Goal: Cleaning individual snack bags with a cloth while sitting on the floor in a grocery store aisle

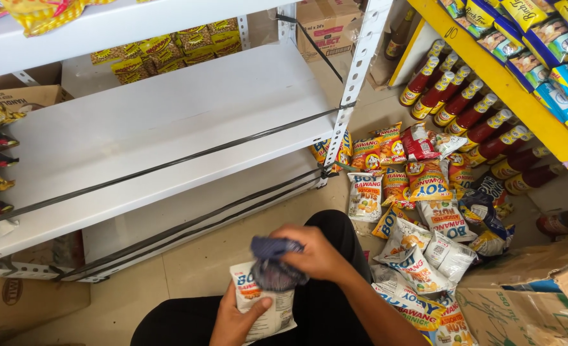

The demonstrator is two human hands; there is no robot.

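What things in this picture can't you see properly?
- White snack packet, head view: its top is hidden by the dark cloth.
- Right hand: its fingertips are buried in the cloth.
- Left hand: its wrist is cut off by the bottom edge.
- Cardboard box: cut off at the right edge, contents hidden.
- Red bottles: labels too small.

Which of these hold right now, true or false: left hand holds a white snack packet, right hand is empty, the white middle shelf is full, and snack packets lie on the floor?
1. The left hand holds a white snack packet. True.
2. The right hand is empty. False: it presses a dark blue cloth on the packet.
3. The white middle shelf is full. False: most of it is bare.
4. Snack packets lie on the floor. True.
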